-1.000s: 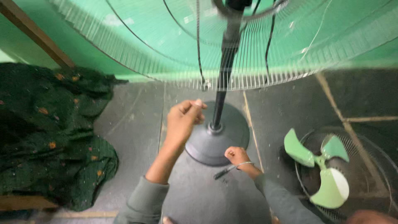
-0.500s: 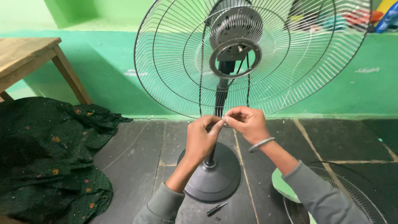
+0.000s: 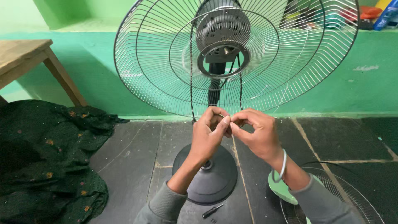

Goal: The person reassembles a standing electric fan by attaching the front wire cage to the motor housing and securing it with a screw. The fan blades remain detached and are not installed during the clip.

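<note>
between both hands' fingers (image 3: pixel 227 122), a tiny part (image 3: pixel 227 119)

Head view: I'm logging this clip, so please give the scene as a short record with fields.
left hand: fingertips pinched at the lower rim of the rear fan guard
right hand: fingertips meet the left hand's; what they pinch is too small to tell
fan base: round, dark, on the floor
screwdriver: lies by the base
green blade: behind the right wrist
dark cloth: heaped on the left
</note>
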